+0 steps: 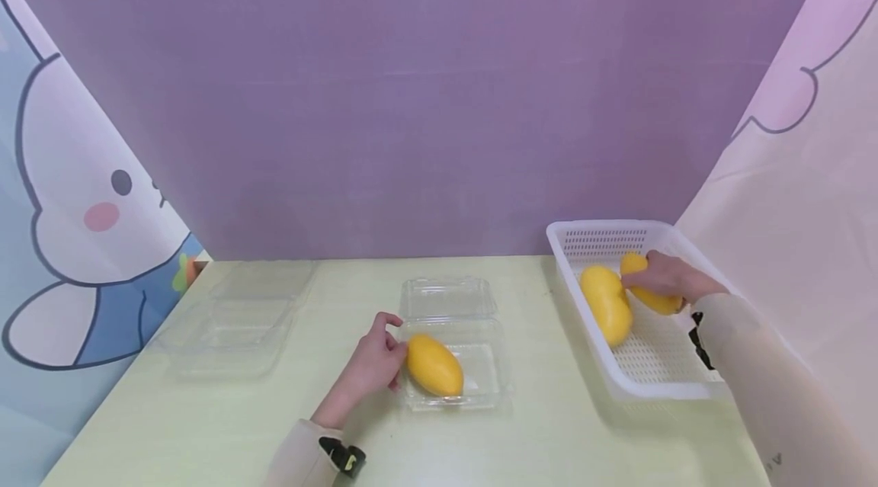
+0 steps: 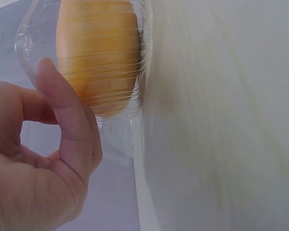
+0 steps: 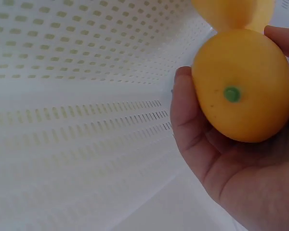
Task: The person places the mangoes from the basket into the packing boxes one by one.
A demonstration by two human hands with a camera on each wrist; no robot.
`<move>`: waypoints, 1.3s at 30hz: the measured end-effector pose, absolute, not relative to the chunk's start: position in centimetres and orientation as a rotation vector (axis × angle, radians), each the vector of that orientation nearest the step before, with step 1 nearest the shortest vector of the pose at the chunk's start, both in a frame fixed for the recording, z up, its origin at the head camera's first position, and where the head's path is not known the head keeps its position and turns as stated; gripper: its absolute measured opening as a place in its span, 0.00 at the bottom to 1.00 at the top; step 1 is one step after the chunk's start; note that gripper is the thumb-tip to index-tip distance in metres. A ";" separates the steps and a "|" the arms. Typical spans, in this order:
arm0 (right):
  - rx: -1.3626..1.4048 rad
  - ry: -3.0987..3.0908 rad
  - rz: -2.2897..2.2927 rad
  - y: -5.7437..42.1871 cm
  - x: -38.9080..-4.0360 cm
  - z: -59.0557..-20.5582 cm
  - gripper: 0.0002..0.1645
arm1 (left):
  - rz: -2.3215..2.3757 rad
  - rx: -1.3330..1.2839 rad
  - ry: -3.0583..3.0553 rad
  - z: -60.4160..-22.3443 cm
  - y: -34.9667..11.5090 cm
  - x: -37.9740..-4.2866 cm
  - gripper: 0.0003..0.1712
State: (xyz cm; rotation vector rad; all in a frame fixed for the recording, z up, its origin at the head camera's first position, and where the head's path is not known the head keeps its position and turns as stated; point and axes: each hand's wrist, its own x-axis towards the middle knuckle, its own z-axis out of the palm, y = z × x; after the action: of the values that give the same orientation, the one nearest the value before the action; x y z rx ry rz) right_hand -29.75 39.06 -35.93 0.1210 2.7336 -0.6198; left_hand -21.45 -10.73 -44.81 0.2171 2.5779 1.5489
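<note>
My right hand point(image 1: 661, 277) grips a yellow mango point(image 3: 243, 86) inside the white basket point(image 3: 149, 202). A green stem spot shows on the mango's end in the right wrist view. More yellow fruit point(image 1: 607, 305) lies to the left of that hand, in the same basket. Another mango point(image 1: 435, 365) lies in the left part of a clear plastic clamshell box point(image 1: 483, 369), whose lid point(image 1: 447, 298) is folded back. At the box's left side is my left hand point(image 1: 373, 357), fingers loosely bent and fingertips right at the rim; it holds no fruit.
Several clear plastic boxes point(image 1: 236, 327) stand on the left of the pale yellow table point(image 1: 542, 441). A purple backdrop point(image 1: 439, 106) rises behind the table's far edge. Printed cloth panels point(image 1: 82, 190) flank both sides.
</note>
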 end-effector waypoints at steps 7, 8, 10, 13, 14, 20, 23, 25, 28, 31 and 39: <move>0.125 2.789 -0.658 38.4 -29.4 -34.9 0.39 | 1.544 0.211 2.583 -44.7 -10.7 -21.4 0.22; 0.128 2.792 -0.656 38.3 -29.3 -34.7 0.39 | 1.543 0.210 2.583 -44.7 -10.7 -21.4 0.22; 0.121 2.801 -0.664 38.1 -29.2 -34.5 0.41 | 1.542 0.209 2.584 -44.7 -10.7 -21.5 0.22; 0.094 2.821 -0.679 37.8 -29.1 -34.0 0.42 | 1.538 0.206 2.585 -44.7 -10.7 -21.5 0.22; 0.086 2.826 -0.689 37.7 -29.1 -33.9 0.42 | 1.536 0.205 2.586 -44.7 -10.7 -21.6 0.22; 0.046 2.847 -0.724 37.2 -28.9 -33.0 0.40 | 1.536 0.193 2.584 -44.8 -10.7 -21.6 0.23; 0.037 2.843 -0.743 37.0 -28.7 -32.6 0.41 | 1.538 0.188 2.576 -44.8 -10.7 -21.5 0.23; 0.034 2.842 -0.755 36.9 -28.7 -32.4 0.41 | 1.538 0.188 2.571 -44.8 -10.6 -21.5 0.23; 0.026 2.840 -0.778 36.8 -28.6 -32.1 0.41 | 1.541 0.184 2.566 -44.7 -10.6 -21.5 0.22; 0.010 2.845 -0.798 36.6 -28.5 -31.7 0.41 | 1.543 0.180 2.567 -44.7 -10.6 -21.5 0.23; -0.033 2.872 -0.844 35.6 -27.8 -30.6 0.38 | 1.548 0.190 2.574 -44.4 -10.5 -21.4 0.23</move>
State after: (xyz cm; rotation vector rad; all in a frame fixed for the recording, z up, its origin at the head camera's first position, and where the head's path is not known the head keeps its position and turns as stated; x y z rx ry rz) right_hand -27.82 35.59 -30.64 -0.0330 2.8715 -0.8441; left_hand -21.40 -10.51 -44.44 0.1901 2.5737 1.5484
